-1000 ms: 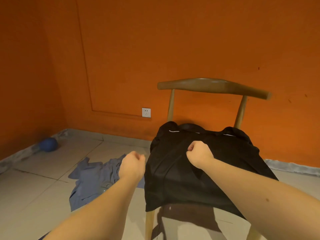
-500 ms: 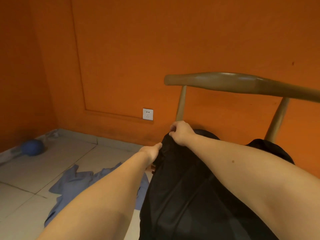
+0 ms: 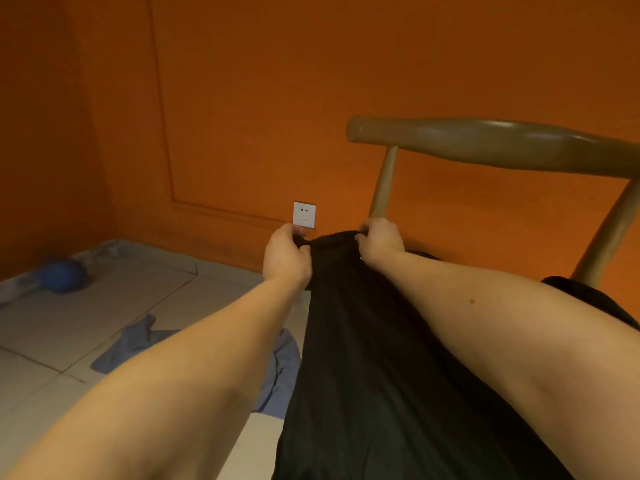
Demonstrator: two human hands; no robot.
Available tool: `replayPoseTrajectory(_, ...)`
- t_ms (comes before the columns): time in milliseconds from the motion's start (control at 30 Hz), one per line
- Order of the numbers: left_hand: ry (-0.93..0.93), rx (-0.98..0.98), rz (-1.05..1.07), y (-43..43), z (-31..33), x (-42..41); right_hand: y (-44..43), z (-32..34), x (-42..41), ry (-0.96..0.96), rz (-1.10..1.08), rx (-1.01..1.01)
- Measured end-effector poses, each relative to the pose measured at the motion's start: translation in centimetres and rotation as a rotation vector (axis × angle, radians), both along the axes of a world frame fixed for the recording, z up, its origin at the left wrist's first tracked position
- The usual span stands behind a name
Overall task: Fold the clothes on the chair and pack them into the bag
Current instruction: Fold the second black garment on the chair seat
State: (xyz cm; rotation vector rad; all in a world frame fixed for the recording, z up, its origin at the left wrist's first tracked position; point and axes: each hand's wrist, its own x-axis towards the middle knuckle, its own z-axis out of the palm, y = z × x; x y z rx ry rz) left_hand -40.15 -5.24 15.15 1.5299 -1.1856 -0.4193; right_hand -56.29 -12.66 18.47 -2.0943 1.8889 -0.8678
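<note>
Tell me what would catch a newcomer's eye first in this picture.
Most striking is the black garment at centre, its far edge gripped by the left hand and the right hand. Behind it stands the wooden chair against the orange wall. A blue cloth lies on the floor, lower left.

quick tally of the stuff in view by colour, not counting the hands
black: 1, the black garment held at its far edge by the left hand and right hand
blue: 2, the blue cloth on the floor and the blue ball by the wall
brown: 1, the wooden chair
white: 1, the wall socket
total: 5
</note>
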Motion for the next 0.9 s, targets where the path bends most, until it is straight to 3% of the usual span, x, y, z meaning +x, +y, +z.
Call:
replayPoseTrajectory(133, -0.23, 0.091, 0.042, -0.3, -1.0, 0.9, 0.7, -0.8, -1.1, -0.006, 0.159, 0.187)
replayPoseTrajectory(233, -0.353, 0.271, 0.039, 0.3, -0.2, 1.6, 1.6, -1.0, -2.0, -0.026, 0.236, 0.207)
replayPoseTrajectory(333, -0.387, 0.531, 0.028, 1.8, 0.8, 1.3, 3.7, -0.1, -3.8, 0.004, 0.204, 0.153)
replayPoseTrajectory(400, -0.354, 0.606, -0.017, 3.4, 0.9, 0.8, 5.8, 0.6, -5.3, 0.025, 0.147, 0.134)
replayPoseTrajectory(533, -0.195, 0.617, -0.166, 8.0, 0.4, -0.5, 11.5, 0.8, -8.1, -0.019, 0.052, 0.134)
replayPoseTrajectory(667, -0.211, 0.589, -0.234, 13.8, -0.1, -1.7, 18.1, 0.7, -9.2, -0.056, 0.057, 0.144)
replayPoseTrajectory(900, -0.244, 0.478, -0.123, 20.4, -0.5, -1.7, 29.4, -0.4, -9.2, 0.054, 0.145, 0.097)
